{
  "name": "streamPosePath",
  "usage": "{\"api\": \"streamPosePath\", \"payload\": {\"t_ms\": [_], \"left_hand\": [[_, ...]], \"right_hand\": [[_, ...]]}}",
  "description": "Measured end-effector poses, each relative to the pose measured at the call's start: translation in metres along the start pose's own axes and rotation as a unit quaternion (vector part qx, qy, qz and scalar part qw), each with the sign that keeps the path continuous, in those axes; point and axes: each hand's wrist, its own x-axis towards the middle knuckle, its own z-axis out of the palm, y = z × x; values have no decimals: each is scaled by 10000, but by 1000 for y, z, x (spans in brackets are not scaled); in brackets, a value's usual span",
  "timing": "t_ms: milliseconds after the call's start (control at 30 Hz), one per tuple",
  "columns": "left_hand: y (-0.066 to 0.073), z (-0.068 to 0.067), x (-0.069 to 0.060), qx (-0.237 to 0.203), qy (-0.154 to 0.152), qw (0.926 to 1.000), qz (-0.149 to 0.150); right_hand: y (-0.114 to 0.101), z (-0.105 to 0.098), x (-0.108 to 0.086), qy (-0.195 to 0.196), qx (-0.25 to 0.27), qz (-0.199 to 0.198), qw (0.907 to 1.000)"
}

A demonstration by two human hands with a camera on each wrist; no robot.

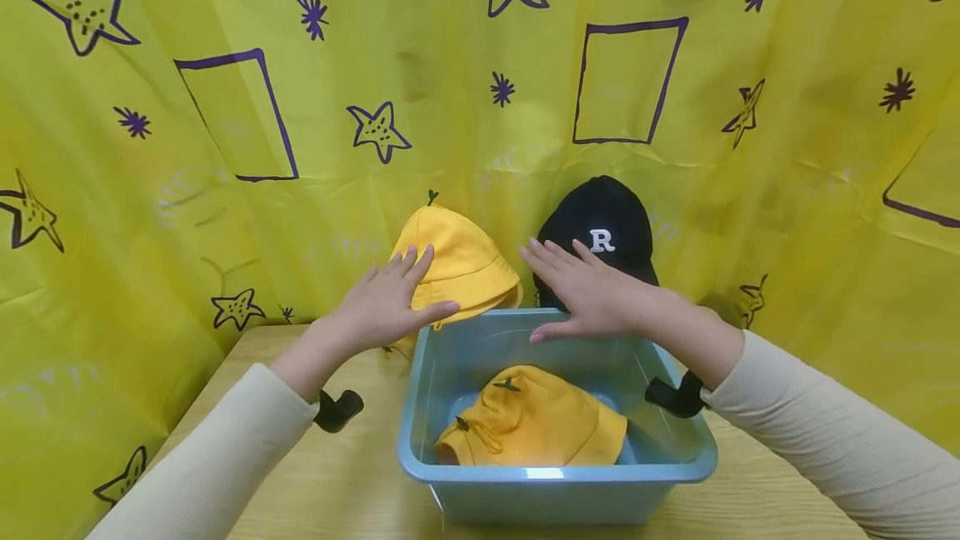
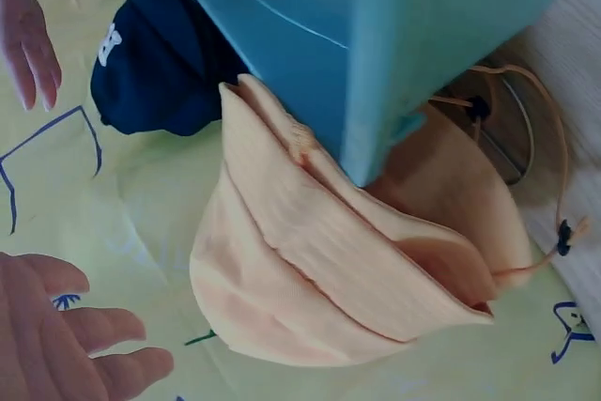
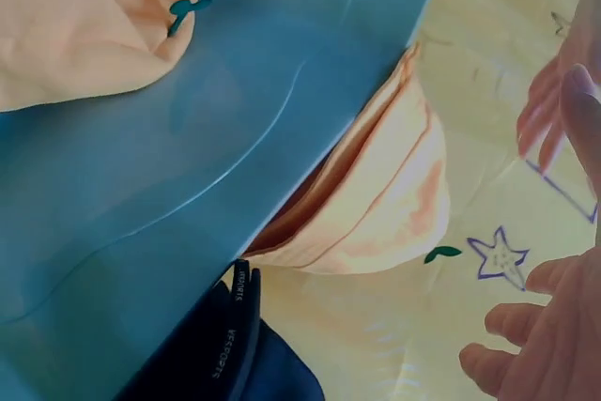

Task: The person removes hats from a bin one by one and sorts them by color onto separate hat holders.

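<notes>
My left hand (image 1: 386, 300), fingers spread, hovers before a yellow bucket hat (image 1: 457, 252) with a green sprout on top. In the left wrist view a gap separates that hand (image 2: 75, 335) from the hat (image 2: 291, 241). Fingers extended and empty, my right hand (image 1: 600, 294) hangs above the back right of a blue plastic bin (image 1: 558, 473), in front of a black baseball cap (image 1: 600, 211) with a white R. Inside the bin lies a second yellow hat (image 1: 540, 419) on its side, with a sprout and a drawstring. Both hands hold nothing.
The bin stands on a light wooden table (image 1: 337, 473). Behind it hangs a yellow curtain (image 1: 442, 48) printed with stars and frames. The hat and cap outside the bin sit against its far side, close to the curtain. A drawstring (image 2: 559, 176) trails from the outer hat.
</notes>
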Motion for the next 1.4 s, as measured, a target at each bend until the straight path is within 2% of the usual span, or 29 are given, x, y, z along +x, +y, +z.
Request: {"api": "streamPosePath", "payload": {"t_ms": [133,300,500,667,867,1133,1300,1400], "left_hand": [[9,-6,11,54,73,10000,26],[29,-11,26,-124,-77,9999,93],[48,-6,41,-487,-232,9984,146],[55,13,51,-828,-241,9961,166],[59,46,55,-1109,-545,9918,323],[58,76,58,-1545,-600,9843,614],[59,84,55,-1434,-425,9863,692],[59,86,55,-1636,-389,9819,874]], "right_hand": [[-2,-1,-14,111,-157,99,9998],[1,3,-38,256,-113,265,9993],[4,13,-68,451,13,400,9982],[7,33,-89,921,-294,216,9951],[5,59,-111,1508,-767,-310,9851],[-7,86,-128,1380,-480,-346,9887],[-13,98,-134,1359,-229,-370,9898],[-15,102,-135,1418,-203,-479,9885]]}}
